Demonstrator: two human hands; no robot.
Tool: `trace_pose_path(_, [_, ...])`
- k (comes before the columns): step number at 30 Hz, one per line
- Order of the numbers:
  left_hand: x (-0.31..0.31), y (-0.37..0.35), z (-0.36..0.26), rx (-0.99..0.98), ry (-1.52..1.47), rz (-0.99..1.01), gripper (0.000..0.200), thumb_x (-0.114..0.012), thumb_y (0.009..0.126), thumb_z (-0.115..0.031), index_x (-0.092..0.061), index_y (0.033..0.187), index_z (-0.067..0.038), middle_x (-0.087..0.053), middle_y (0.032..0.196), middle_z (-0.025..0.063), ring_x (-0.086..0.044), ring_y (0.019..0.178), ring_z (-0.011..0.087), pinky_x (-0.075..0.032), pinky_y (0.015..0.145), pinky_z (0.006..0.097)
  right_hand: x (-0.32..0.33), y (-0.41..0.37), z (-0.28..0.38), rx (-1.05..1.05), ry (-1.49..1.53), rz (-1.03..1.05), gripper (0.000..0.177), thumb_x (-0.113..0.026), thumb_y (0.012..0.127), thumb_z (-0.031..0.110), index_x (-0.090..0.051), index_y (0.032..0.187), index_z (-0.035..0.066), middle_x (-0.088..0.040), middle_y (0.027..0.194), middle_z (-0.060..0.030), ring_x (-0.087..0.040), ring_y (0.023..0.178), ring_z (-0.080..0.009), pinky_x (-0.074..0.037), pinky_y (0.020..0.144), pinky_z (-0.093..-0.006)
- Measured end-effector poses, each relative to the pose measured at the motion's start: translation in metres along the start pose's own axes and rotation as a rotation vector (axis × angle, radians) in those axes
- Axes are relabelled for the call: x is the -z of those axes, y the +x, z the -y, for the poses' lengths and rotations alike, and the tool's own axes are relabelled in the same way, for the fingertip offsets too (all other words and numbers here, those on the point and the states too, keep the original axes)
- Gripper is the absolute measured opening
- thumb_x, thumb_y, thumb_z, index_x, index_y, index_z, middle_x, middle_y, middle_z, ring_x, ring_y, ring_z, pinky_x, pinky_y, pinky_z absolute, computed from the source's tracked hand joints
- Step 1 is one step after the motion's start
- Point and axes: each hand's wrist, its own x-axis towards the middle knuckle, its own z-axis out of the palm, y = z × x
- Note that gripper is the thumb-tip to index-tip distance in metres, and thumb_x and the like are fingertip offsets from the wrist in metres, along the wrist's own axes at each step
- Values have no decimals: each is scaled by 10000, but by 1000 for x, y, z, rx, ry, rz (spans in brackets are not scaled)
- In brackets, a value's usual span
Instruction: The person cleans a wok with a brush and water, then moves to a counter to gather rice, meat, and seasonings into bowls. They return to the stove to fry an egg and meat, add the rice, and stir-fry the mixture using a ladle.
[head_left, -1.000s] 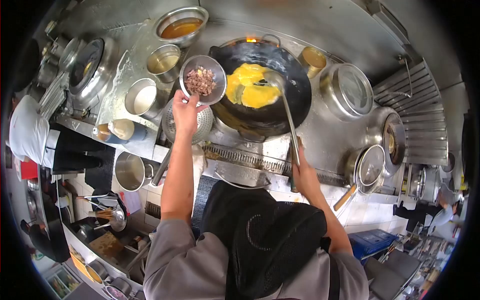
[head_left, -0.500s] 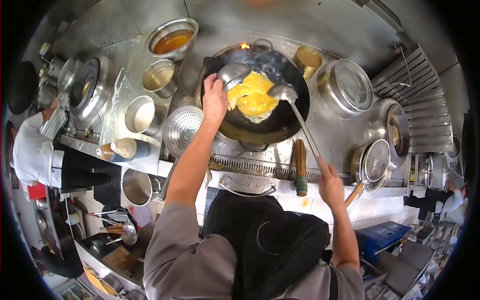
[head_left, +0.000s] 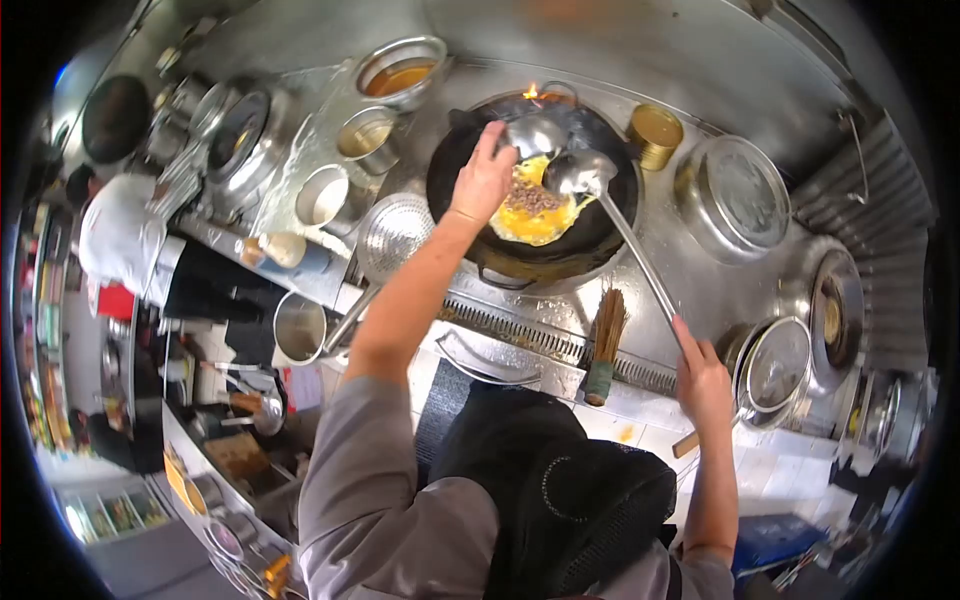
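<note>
In the wok [head_left: 600, 235], yellow egg [head_left: 530, 226] lies spread, with brown minced filling [head_left: 536, 196] on its middle. My left hand [head_left: 484, 182] grips the rim of a metal bowl [head_left: 534, 134], tilted over the upper part of the egg. My right hand [head_left: 704, 385] is closed round the handle of a long metal ladle [head_left: 640, 250]; the ladle's head is over the right edge of the egg. A small flame [head_left: 531, 91] shows behind the wok's far rim.
Metal pots [head_left: 369, 139] and a bowl of amber liquid [head_left: 398, 78] stand left; a perforated strainer [head_left: 395, 238] lies nearer. A brush [head_left: 604, 345], gold tin [head_left: 655, 136] and lidded pot [head_left: 735, 195] are right. Another person [head_left: 125, 235] stands far left.
Brown filling now lies on the egg, where only egg showed before. The bowl in my left hand has moved off the egg's centre. The whole view has shifted and turned somewhat.
</note>
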Motion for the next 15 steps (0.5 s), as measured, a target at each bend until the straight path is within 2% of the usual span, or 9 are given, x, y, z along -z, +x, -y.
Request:
trace_pose_path(3, [12,-42,14,492,-35,-204,253,-572,766,24,-556,1018,25,-516,1191,275,-552,1057,439,-488,889,457,-27,41,-4,111,217,-20,641,-594,849,31,-432,1444,209,-588,842,-229,-606,755,-437,-495,695,-489])
trace_pose_path(5, [40,-80,28,860,-32,-98,268,-586,770,35,-566,1037,27,-580,1113,259,-618,966,398,-512,827,440,-59,75,-7,112,425,-50,580,-585,909,100,-414,1457,182,-574,839,-262,-589,699,-404,-490,686,-438])
trace_pose_path(6, [57,-101,25,1030,-292,-225,261,-593,784,32,-565,1044,25,-609,1072,234,-637,931,360,-522,797,429,-67,92,-4,-55,437,108,522,-536,971,168,-393,1473,159,-609,818,-214,-540,620,-282,-470,648,-376])
trace_pose_path(9, [134,-189,7,1351,-845,-706,284,-621,822,8,-539,1092,29,-648,961,152,-662,842,254,-589,642,393,-87,116,6,-69,662,192,499,-471,1010,192,-363,1487,94,-516,676,-21,-403,540,-126,-413,545,-299])
trace_pose_path(11, [164,-302,26,1378,-703,-888,328,-606,841,-21,-502,1149,28,-617,975,147,-653,822,257,-633,622,431,-93,110,3,-73,702,363,504,-437,1014,208,-333,1495,99,-422,608,-13,-356,397,-98,-346,366,-317])
trace_pose_path(12, [214,-326,-10,1457,-703,-1035,331,-589,864,-25,-491,1173,41,-606,1023,161,-654,831,247,-631,622,414,-109,107,-16,-6,685,380,515,-446,1012,251,-328,1495,120,-403,588,-16,-354,359,-107,-331,330,-318])
trace_pose_path(13, [242,-371,-25,1567,-626,-1176,327,-574,885,-35,-483,1188,50,-595,1057,179,-663,871,259,-630,628,403,-74,76,32,-194,759,441,527,-458,1007,279,-329,1495,126,-404,584,-16,-371,385,-96,-333,339,-296])
trace_pose_path(14, [263,-435,-35,1575,-605,-1219,282,-544,905,-27,-488,1171,49,-591,1072,181,-668,898,283,-637,649,393,-63,76,35,-385,917,486,386,-460,1007,329,-433,1301,82,-427,579,3,-419,423,-100,-354,367,-273])
trace_pose_path(15, [307,-439,-79,1622,-463,-1423,244,-523,919,-21,-489,1146,59,-602,1045,179,-672,898,297,-642,673,386,-58,79,32,-610,1073,508,365,-463,1006,380,-538,1108,38,-450,575,22,-468,460,-103,-375,395,-250])
